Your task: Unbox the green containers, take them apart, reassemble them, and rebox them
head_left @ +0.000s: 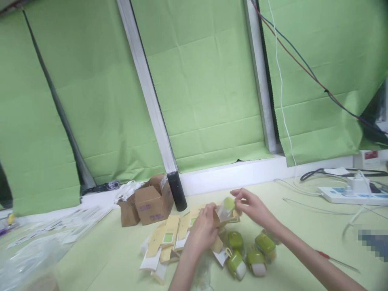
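Observation:
My left hand [206,226] is closed at the left side of a clear plastic bag [223,213] with a small green item [228,203] in it. From the right, my right hand [250,206] pinches the bag's edge beside the green item. Below my hands stand several green-and-white small cases [237,264], some with a loop strap. Flat tan cardboard packages [169,228] with green labels lie in a loose pile left of my left hand, partly hidden by it.
Behind the pile stand an open cardboard box [151,204] and a black cylinder [177,192]. A red-handled screwdriver [336,260] lies beyond my right forearm. A white power strip [336,196] with cables is at the right. Clear plastic [33,256] and papers [63,228] lie at the left.

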A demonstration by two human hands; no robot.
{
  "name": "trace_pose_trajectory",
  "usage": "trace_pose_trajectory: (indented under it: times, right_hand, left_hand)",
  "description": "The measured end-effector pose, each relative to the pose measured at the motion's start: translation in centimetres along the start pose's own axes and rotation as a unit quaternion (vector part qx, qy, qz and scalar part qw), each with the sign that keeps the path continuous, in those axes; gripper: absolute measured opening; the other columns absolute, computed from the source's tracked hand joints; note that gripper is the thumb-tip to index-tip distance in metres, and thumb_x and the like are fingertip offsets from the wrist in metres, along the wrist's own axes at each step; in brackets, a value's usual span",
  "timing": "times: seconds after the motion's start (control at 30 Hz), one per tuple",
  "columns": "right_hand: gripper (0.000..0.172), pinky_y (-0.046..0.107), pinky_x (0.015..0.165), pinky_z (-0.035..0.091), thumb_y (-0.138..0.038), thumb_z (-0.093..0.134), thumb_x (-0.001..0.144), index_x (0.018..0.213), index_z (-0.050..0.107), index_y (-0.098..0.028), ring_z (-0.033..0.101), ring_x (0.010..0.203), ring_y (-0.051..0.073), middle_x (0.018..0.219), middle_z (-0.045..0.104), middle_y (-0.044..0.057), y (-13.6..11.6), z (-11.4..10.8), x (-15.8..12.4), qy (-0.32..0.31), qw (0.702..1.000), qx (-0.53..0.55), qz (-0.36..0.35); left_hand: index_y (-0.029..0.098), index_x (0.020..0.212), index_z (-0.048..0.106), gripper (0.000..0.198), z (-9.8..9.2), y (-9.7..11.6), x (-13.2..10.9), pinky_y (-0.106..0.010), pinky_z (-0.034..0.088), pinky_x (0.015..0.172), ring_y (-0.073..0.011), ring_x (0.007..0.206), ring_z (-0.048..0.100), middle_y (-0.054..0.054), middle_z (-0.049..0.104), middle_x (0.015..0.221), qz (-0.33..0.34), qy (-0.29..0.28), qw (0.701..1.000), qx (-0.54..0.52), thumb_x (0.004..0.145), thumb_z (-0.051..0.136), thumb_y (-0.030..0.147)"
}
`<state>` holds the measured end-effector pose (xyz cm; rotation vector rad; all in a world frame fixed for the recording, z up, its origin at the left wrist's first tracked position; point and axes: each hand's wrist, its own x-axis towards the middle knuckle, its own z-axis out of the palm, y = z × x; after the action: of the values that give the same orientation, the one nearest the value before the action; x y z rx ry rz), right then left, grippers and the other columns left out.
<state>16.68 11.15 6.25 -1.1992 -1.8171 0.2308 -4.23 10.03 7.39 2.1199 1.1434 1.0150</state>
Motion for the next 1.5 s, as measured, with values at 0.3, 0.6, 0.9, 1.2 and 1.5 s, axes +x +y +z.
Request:
trace_pose_trajectory:
  times: [0.3, 0.6, 0.9, 1.2, 1.5]
  right_hand:
    - [0.016, 0.029, 0.053, 0.046, -0.003, 0.051, 0.062, 0.060, 0.049, -0.019, 0.060, 0.057, 0.019, 0.060, 0.058, 0.000, 4.8, 0.9, -1.0, -0.052, 0.993, -0.102, 0.032]
    - [0.041, 0.037, 0.087, 0.048, -0.006, 0.051, 0.081, 0.121, 0.046, -0.017, 0.054, 0.110, 0.022, 0.115, 0.060, 0.011, -1.6, 3.1, 0.1, 0.004, 0.905, -0.214, -0.369]
    - [0.029, 0.033, 0.083, 0.046, -0.006, 0.040, 0.089, 0.109, 0.055, -0.020, 0.057, 0.104, 0.019, 0.105, 0.066, 0.007, -3.6, 3.4, 1.1, -0.018, 0.876, -0.223, -0.426]
    - [0.040, 0.047, 0.082, 0.047, -0.032, 0.057, 0.085, 0.121, 0.049, -0.017, 0.054, 0.104, 0.027, 0.117, 0.055, 0.013, 1.8, 6.1, 5.6, -0.132, 0.950, -0.259, -0.110]
    - [0.045, 0.043, 0.083, 0.045, -0.043, 0.064, 0.075, 0.111, 0.054, -0.018, 0.052, 0.101, 0.028, 0.108, 0.056, 0.010, 4.0, 4.0, 4.5, -0.187, 0.967, -0.172, -0.024]
  left_hand:
    - [0.024, 0.109, 0.018, 0.058, -1.0, -0.6, 0.6, -0.034, 0.052, 0.074, -0.0199, 0.083, 0.064, -0.006, 0.058, 0.096, -0.160, 0.073, 0.944, -0.278, 0.074, 0.064, 0.037]
    - [0.017, 0.092, 0.046, 0.029, 0.1, 0.1, 0.8, -0.030, 0.054, 0.072, -0.0198, 0.082, 0.065, -0.007, 0.065, 0.087, -0.208, 0.097, 0.846, -0.482, 0.073, 0.067, 0.022]
    - [0.009, 0.091, 0.058, 0.022, -2.7, -1.1, 1.3, -0.033, 0.054, 0.068, -0.0210, 0.074, 0.065, -0.012, 0.065, 0.083, -0.215, 0.152, 0.841, -0.473, 0.078, 0.060, 0.026]
    - [0.019, 0.113, 0.038, 0.063, -9.9, -5.5, 0.0, -0.050, 0.033, 0.098, -0.0312, 0.111, 0.050, -0.012, 0.052, 0.112, -0.187, 0.409, 0.887, -0.109, 0.059, 0.071, 0.018]
    - [0.015, 0.131, 0.030, 0.063, -7.2, -1.7, -0.2, -0.049, 0.021, 0.106, -0.0304, 0.132, 0.025, -0.017, 0.032, 0.139, -0.083, 0.352, 0.923, 0.128, 0.076, 0.053, 0.033]
